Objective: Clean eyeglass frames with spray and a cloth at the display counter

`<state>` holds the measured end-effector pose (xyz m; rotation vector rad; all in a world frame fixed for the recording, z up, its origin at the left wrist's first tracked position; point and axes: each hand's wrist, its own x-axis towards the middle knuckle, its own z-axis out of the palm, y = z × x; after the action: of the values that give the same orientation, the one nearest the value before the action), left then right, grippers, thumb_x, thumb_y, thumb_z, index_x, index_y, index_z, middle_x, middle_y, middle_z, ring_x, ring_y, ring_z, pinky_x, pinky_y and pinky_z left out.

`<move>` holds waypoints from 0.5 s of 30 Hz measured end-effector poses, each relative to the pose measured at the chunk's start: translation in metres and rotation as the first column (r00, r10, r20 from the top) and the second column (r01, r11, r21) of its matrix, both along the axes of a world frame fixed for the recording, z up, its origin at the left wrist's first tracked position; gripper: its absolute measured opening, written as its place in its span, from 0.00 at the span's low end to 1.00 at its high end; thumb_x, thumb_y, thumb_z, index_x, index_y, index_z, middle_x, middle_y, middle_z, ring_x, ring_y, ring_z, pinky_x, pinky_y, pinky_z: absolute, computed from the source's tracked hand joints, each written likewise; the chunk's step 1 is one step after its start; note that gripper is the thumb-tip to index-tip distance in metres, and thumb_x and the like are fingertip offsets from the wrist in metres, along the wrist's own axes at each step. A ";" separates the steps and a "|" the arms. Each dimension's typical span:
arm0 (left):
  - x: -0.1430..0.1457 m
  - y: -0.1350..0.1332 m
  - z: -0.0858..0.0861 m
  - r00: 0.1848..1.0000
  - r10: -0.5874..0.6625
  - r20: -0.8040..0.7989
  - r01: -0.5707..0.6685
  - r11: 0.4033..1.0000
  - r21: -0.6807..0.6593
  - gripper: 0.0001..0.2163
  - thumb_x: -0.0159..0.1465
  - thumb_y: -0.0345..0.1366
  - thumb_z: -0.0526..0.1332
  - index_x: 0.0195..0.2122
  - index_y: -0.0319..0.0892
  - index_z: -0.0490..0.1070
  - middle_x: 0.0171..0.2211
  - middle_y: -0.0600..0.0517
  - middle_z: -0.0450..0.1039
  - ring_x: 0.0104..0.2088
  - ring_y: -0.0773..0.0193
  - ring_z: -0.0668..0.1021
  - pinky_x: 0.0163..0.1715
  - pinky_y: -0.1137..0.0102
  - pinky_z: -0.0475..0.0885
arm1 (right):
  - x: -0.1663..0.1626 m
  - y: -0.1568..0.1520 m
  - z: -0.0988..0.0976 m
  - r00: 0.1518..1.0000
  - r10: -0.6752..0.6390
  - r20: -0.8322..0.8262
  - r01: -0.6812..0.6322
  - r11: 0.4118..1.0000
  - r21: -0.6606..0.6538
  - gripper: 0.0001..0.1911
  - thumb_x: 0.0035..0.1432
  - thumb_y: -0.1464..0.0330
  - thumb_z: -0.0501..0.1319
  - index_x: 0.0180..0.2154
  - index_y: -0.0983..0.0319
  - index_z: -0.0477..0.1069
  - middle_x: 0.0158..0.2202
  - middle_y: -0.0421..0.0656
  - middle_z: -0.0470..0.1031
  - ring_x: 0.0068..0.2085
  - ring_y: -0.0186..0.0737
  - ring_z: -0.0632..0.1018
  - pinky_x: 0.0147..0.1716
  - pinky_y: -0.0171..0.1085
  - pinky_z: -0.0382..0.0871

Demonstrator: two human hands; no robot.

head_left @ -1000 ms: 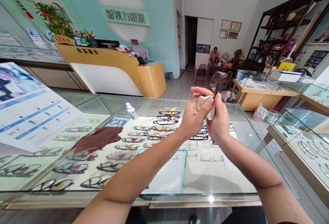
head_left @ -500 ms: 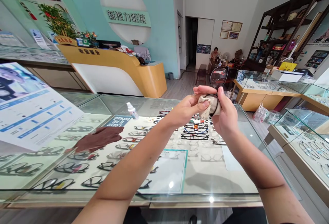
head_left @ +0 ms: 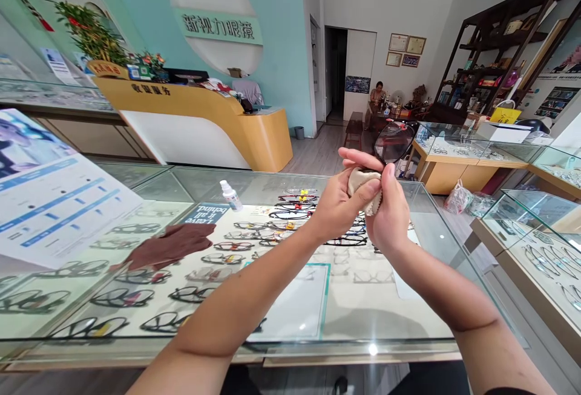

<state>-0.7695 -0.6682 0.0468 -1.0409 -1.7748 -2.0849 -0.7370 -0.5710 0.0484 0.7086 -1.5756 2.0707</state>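
Above the glass counter I hold a pair of dark-framed eyeglasses (head_left: pixel 393 143) in both hands. One lens sticks up past my fingers; the other is hidden by the cloth and hands. My left hand (head_left: pixel 336 204) pinches a beige cleaning cloth (head_left: pixel 373 200) with a zigzag edge, thumb on the near side and fingers stretched behind. My right hand (head_left: pixel 391 216) is closed round the eyeglasses from the right, its thumb pointing up beside the cloth.
A white spray bottle (head_left: pixel 232 196) and a brown cloth (head_left: pixel 170 246) lie on the glass counter (head_left: pixel 363 316), with rows of spectacles beneath. A calendar (head_left: pixel 59 201) stands at left. Further off are a yellow reception desk (head_left: pixel 272 138), another display case (head_left: pixel 535 250) and a seated person (head_left: pixel 377 94).
The eyeglasses have turned in my hands, the raised lens leaning further right. The rim seen around the cloth earlier is now covered. Both hands are drawn closer together.
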 end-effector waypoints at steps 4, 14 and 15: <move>0.002 0.002 0.001 0.999 0.036 0.014 -0.037 0.997 0.064 0.31 0.61 0.70 0.68 0.30 0.43 0.71 0.24 0.56 0.65 0.26 0.67 0.67 0.28 0.69 0.65 | -0.002 0.004 0.001 1.000 0.028 -0.010 -0.027 0.998 0.052 0.31 0.76 0.43 0.51 0.51 0.54 0.84 0.62 0.43 0.80 0.65 0.48 0.77 0.70 0.46 0.69; -0.026 -0.028 0.013 0.995 -0.073 0.067 0.077 0.995 -0.067 0.29 0.64 0.68 0.66 0.32 0.43 0.73 0.29 0.52 0.72 0.30 0.63 0.72 0.32 0.68 0.69 | -0.026 0.039 0.026 0.998 0.005 0.068 -0.010 0.997 0.074 0.33 0.68 0.36 0.58 0.42 0.56 0.84 0.51 0.46 0.85 0.55 0.49 0.83 0.57 0.47 0.79; -0.028 -0.032 0.015 0.998 -0.021 0.055 0.025 0.998 -0.063 0.28 0.65 0.67 0.67 0.33 0.43 0.73 0.29 0.53 0.71 0.31 0.63 0.72 0.32 0.68 0.69 | -0.027 0.043 0.029 0.998 -0.003 0.062 -0.001 0.998 0.065 0.32 0.68 0.36 0.58 0.40 0.57 0.83 0.49 0.46 0.85 0.55 0.48 0.83 0.57 0.46 0.78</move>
<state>-0.7972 -0.7002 0.0616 -1.0349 -1.8749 -2.1029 -0.7638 -0.5279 0.0772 0.6712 -1.6837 2.0679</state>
